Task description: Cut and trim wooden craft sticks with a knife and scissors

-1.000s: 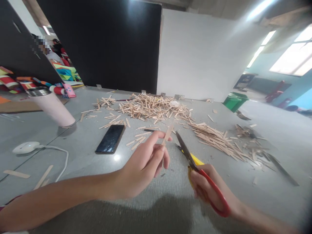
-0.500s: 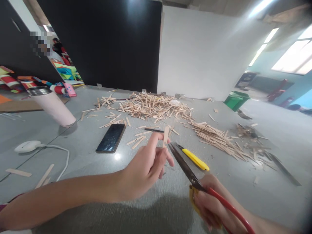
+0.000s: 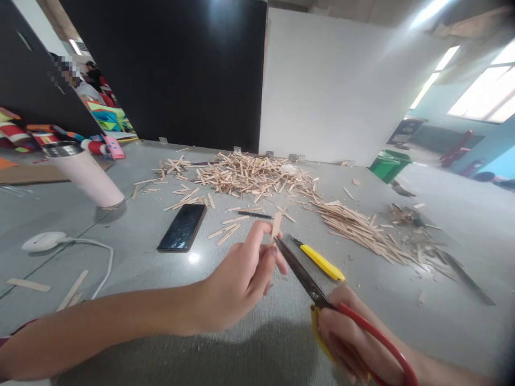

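Observation:
My left hand (image 3: 241, 279) pinches a short wooden craft stick (image 3: 276, 223) upright between thumb and fingers. My right hand (image 3: 350, 338) grips red-and-yellow-handled scissors (image 3: 317, 292), whose dark blades point up-left and meet the stick just below its tip. A yellow utility knife (image 3: 319, 261) lies on the grey table (image 3: 249, 343) just right of the blades. Behind them sit a loose heap of wooden sticks (image 3: 249, 177) and a neater spread of sticks (image 3: 362, 228) at the right.
A black phone (image 3: 182, 227) lies left of my left hand. A pink tumbler (image 3: 82, 174) stands at far left, with a white device and cable (image 3: 44, 241) in front. Stick offcuts (image 3: 410, 217) lie at right. A green bin (image 3: 388, 165) and a person sit beyond the table.
My right hand drew back toward me with the scissors, uncovering the yellow knife, and the blades came over to the stick held in my left hand.

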### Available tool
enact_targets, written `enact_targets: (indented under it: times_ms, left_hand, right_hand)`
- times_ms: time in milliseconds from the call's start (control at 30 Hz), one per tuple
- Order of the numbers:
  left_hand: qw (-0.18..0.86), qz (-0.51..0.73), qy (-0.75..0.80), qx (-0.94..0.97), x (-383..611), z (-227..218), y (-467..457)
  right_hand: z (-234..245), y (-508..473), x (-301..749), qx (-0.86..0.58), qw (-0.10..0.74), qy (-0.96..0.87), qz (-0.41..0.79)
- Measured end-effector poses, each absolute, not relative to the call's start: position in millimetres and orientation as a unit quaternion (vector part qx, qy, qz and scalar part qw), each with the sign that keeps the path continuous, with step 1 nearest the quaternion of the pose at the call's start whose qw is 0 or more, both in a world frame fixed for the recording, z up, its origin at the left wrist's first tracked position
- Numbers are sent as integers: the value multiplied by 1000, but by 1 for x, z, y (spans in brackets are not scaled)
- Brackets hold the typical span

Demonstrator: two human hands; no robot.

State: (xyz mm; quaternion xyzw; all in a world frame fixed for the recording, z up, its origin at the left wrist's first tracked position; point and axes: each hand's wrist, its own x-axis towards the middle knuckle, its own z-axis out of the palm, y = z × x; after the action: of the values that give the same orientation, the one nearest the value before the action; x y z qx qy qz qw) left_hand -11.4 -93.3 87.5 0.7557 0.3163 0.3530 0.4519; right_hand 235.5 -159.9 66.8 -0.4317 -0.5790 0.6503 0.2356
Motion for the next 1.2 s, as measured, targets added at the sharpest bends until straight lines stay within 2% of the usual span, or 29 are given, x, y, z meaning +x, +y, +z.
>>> enact_targets:
  times_ms: [433, 567, 900, 1067, 1200]
  left_hand:
    - [381, 362, 312, 791, -7, 67, -81]
    - [369, 362, 312, 797, -8, 65, -75]
    - [460, 319, 336, 758, -8, 75, -71]
    - [468, 316, 340, 753, -7, 80, -72]
    - [467, 315, 340, 753, -6, 81, -73]
  right_hand:
    - [66, -158, 233, -436, 231, -607, 623]
    - [59, -157, 236, -415, 236, -578, 662]
    - [52, -151, 229, -453, 259, -517, 679]
    - [46, -150, 230, -417, 293, -523, 683]
    - [47, -149, 232, -437, 276, -523, 678]
